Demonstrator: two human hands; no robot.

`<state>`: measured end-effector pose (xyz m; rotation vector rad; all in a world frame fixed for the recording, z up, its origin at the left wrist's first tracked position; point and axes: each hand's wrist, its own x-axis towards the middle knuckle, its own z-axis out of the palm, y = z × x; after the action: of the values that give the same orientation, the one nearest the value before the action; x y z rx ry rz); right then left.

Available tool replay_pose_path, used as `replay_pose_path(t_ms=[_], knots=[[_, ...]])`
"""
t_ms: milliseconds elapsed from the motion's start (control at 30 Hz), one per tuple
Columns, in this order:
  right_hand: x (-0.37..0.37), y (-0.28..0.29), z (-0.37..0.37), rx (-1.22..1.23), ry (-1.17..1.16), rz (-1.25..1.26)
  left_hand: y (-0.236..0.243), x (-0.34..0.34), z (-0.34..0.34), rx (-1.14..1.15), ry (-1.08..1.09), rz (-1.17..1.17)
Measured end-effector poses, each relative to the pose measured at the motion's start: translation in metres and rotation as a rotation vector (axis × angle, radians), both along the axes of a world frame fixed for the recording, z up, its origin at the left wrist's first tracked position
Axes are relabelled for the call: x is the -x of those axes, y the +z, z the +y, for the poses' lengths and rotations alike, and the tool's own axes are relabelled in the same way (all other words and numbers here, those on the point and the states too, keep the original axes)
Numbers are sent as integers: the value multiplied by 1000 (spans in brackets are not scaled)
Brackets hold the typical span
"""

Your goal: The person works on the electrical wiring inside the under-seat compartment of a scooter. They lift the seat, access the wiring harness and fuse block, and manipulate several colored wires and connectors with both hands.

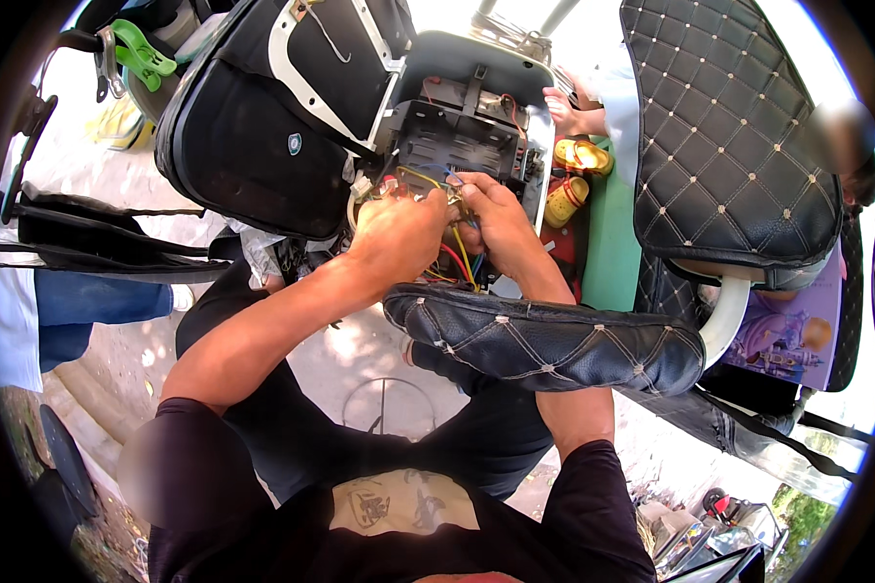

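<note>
Both my hands work close together among coloured wires over an open seat compartment (544,83). My left hand (399,233) is closed in a pinch, its fingertips at the end of a yellow wire (418,176). My right hand (501,219) is pinched round a bundle of wires, thumb and forefinger meeting near a small metal-coloured part I cannot make out. Below my fingers hang a red wire (452,257) and another yellow wire (464,255). Behind them, inside the compartment, sits a black finned metal box (457,136).
A raised black seat (233,126) leans at the left. The padded armrest (544,340) crosses over my right forearm, beside a quilted backrest (729,126). Yellow clogs (566,201) and a person's bare foot (574,115) are right of the compartment. Green clips (143,55) hang far left.
</note>
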<state>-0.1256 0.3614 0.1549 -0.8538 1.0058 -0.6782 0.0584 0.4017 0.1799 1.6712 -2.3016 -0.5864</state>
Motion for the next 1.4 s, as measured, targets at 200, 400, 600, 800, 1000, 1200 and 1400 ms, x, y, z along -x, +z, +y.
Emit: replay_pose_path(t_ms=[200, 400, 600, 800, 1000, 1200, 1400], knots=[[3, -4, -5, -28, 27, 52, -6, 1, -4, 165, -111, -111], [6, -2, -6, -29, 35, 55, -10, -5, -10, 272, -200, -111], [4, 3, -3, -46, 37, 87, -23, -13, -18, 326, -231, -105], [0, 4, -3, -35, -34, 33, -21, -11, -16, 351, -111, -1], [3, -3, -5, -131, -45, -43, 34, -38, -12, -99, 223, 376], [4, 2, -7, -119, -8, -31, 7, -31, 0, -24, 46, 226], [1, 6, -4, -137, -34, -26, 1, -23, 4, 32, 38, 178]])
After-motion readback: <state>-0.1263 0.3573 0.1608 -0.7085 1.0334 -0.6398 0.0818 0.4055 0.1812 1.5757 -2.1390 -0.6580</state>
